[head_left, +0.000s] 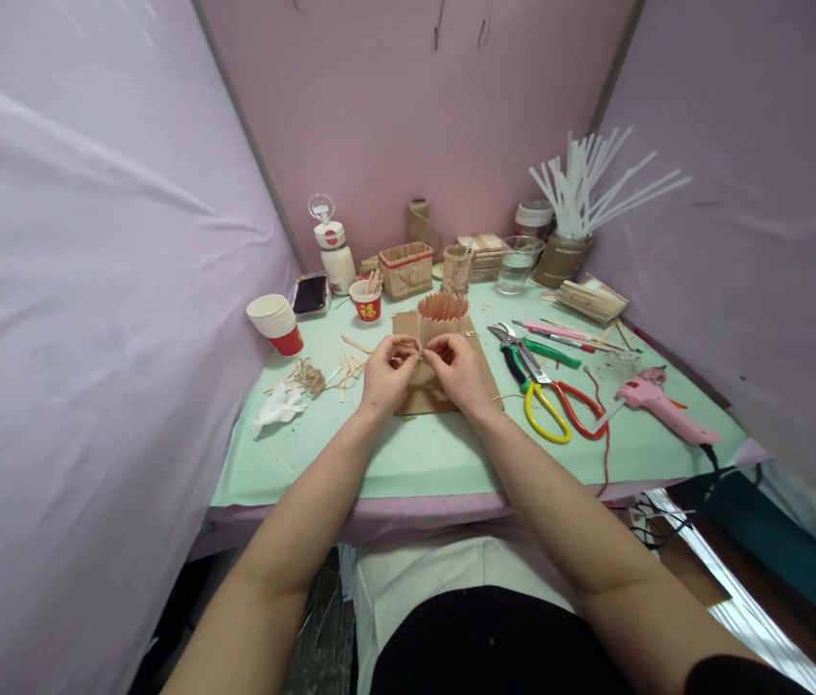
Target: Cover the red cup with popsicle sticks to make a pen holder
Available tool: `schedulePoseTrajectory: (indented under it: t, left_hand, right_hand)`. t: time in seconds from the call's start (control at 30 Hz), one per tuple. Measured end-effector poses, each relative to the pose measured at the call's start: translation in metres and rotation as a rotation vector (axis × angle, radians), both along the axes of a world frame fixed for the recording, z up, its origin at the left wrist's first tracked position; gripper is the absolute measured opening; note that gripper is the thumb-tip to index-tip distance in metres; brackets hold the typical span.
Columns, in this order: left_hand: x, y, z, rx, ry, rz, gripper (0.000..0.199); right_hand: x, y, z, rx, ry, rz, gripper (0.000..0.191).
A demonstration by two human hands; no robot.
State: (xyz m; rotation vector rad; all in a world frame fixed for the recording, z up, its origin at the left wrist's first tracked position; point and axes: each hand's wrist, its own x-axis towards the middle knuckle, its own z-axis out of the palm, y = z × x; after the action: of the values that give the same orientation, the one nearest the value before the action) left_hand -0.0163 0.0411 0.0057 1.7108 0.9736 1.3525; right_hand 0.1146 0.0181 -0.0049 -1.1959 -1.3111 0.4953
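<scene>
Over a brown cardboard sheet (426, 399), my left hand (387, 375) and my right hand (460, 372) meet with fingertips pinched together. Between them is a thin strand of twine, mostly covered by the fingers; a light length shows beside each wrist. Just behind the fingertips stands a round holder of upright wooden sticks (443, 309) with a jagged top rim, its lower part hidden by my hands. A tangled bundle of twine (310, 377) lies left of my left hand. Right of my right hand are red-and-yellow-handled scissors (547, 396) and green-handled pliers (548, 351).
A pink glue gun (668, 407) rests at the right edge. At left are stacked paper cups (278, 326) and a crumpled tissue (279, 407). Along the back stand a white bottle (338, 265), a stick basket (408, 274), a water bowl (516, 270) and white glue sticks (581, 188).
</scene>
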Motion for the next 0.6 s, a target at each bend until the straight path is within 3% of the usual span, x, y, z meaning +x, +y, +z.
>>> schedulePoseTrajectory:
  t: [0.13, 0.37, 0.5, 0.6]
  left_hand:
    - [-0.0011, -0.0002, -0.0001, 0.047, 0.034, 0.055, 0.022]
    - [-0.0019, -0.006, 0.0021, 0.172, 0.161, 0.105, 0.021]
    - [-0.0007, -0.0072, 0.0024, 0.129, 0.133, 0.113, 0.022]
    - [0.0004, -0.0034, 0.0009, -0.019, -0.002, 0.073, 0.024]
  right_hand:
    - [-0.0017, -0.0031, 0.0017, 0.103, -0.143, -0.025, 0.011]
    - [0.0003, -0.0021, 0.0003, 0.041, -0.113, 0.006, 0.013]
    - [-0.0002, -0.0002, -0.0017, -0.002, -0.077, 0.004, 0.012]
    - [-0.0019, 0.0002, -0.003, -0.013, -0.063, 0.01, 0.011]
